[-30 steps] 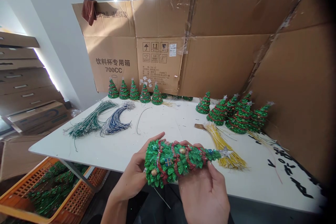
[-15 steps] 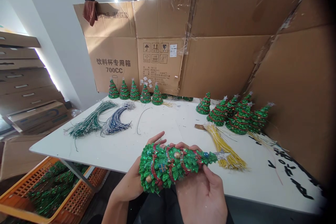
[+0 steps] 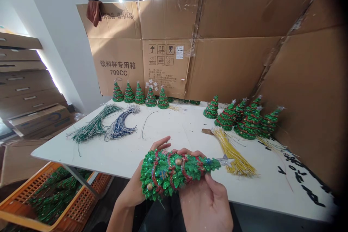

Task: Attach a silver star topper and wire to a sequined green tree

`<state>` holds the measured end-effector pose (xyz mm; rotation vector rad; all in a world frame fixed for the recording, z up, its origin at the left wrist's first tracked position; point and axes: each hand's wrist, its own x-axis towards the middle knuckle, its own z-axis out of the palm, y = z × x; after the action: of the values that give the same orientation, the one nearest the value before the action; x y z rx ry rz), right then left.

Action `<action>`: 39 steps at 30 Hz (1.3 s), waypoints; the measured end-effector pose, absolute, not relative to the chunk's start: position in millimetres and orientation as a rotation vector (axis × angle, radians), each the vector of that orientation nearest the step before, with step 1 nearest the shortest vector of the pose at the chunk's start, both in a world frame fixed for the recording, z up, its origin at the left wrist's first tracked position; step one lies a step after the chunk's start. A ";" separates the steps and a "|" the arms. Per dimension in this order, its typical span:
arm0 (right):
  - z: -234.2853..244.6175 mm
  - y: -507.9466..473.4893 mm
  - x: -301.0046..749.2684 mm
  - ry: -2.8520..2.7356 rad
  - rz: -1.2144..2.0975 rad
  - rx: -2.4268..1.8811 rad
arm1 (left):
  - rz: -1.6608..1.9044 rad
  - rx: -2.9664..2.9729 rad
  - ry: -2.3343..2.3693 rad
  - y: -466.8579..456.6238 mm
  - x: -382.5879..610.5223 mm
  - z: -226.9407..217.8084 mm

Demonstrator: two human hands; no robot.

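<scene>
A glittery green Christmas tree figurine (image 3: 174, 175) lies on its side across both my hands, above the front of the white table (image 3: 81, 154). It has red garland, gold baubles, a small blue gift and a silver star (image 3: 225, 161) at its tip. My left hand (image 3: 133, 185) cups the wide base end, its fingers passing behind the tree. My right hand (image 3: 203, 203) holds the narrower end from below, its thumb on the near side. The tree's underside is hidden from this view.
Several upright trees (image 3: 140, 94) stand along the table's back edge, with more (image 3: 248, 123) at the right. Bundles of green (image 3: 95, 125), blue (image 3: 119, 127) and yellow (image 3: 231, 152) wires lie on the table. An orange crate (image 3: 54, 195) of green pieces sits below left. Cardboard sheets (image 3: 231, 43) stand behind.
The tree has rolled in my hands, carrying its gift and baubles leftward, and its base has shifted left. Both hands still hold it.
</scene>
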<state>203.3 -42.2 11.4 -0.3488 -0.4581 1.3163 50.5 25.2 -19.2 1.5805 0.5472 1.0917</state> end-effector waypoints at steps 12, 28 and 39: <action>11.4 -43.0 200.8 -0.472 1.337 -0.326 | 1.136 1.559 0.505 24.9 51.2 -20.5; 7.5 -43.1 199.2 -0.478 1.338 -0.323 | 1.164 1.437 0.617 36.3 56.2 -37.3; 10.3 -42.0 198.3 -0.468 1.320 -0.353 | 1.198 1.510 0.588 34.8 55.9 -35.5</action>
<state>198.3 -42.0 10.3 -0.3533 -0.4683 1.3201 55.9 34.8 -35.5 1.5095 0.5876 1.1978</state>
